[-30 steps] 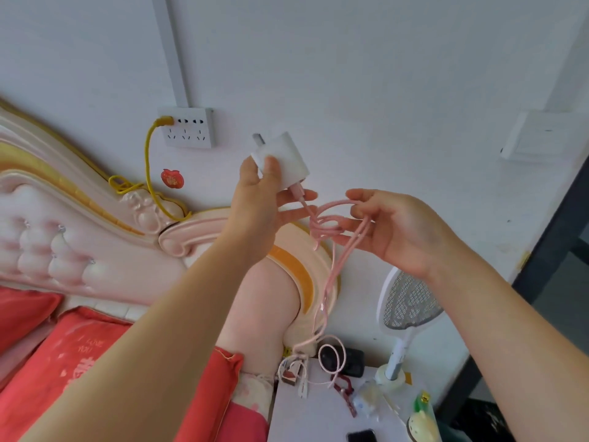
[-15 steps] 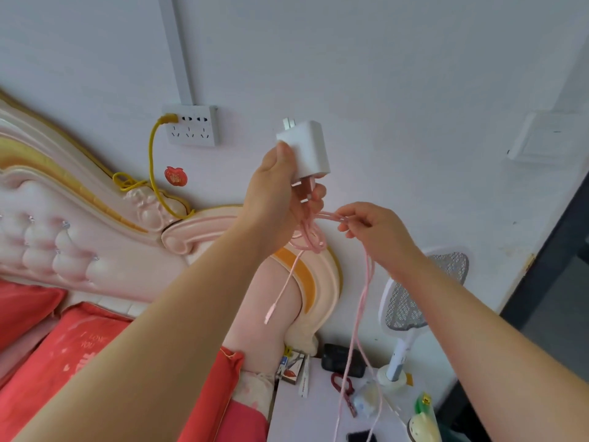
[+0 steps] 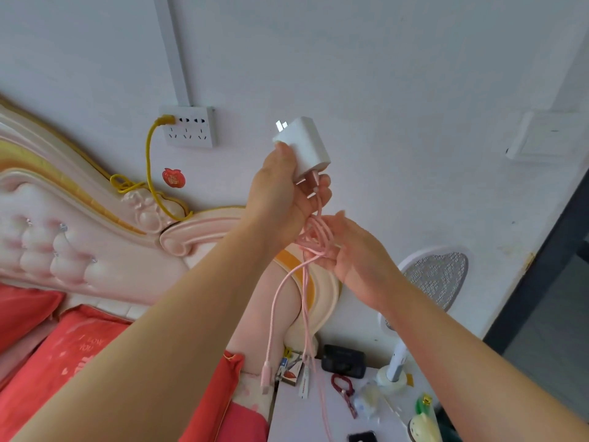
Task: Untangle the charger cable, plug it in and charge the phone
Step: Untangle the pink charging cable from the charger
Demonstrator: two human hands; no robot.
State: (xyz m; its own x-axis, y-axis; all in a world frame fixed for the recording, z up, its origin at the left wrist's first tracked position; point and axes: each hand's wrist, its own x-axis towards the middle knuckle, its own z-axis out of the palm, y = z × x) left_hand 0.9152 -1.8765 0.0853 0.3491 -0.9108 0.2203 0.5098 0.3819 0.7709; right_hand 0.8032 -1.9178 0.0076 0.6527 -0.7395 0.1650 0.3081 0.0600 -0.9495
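Observation:
My left hand (image 3: 280, 193) grips a white charger plug (image 3: 304, 145) held up in front of the wall, prongs pointing up-left. A pink cable (image 3: 277, 307) leaves the plug's lower end, loops in a knot just below my left hand and hangs down in two strands; its free connector (image 3: 266, 376) dangles near the bed's edge. My right hand (image 3: 353, 253) holds the knotted loops from the right, fingers curled into them. A white wall socket strip (image 3: 189, 127) sits up-left of the plug. A dark phone (image 3: 361, 437) lies at the nightstand's front edge.
A yellow cable (image 3: 148, 161) is plugged into the socket's left end and drapes over the pink padded headboard (image 3: 79, 244). The white nightstand (image 3: 306, 419) carries a black box (image 3: 342, 360), a bracelet, small bottles and an electric fly swatter (image 3: 436, 275) in its stand. Red pillows lie lower left.
Both hands rose slightly and my right hand moved in against the knot under my left hand. The cable's free end now hangs lower, down to the nightstand's edge.

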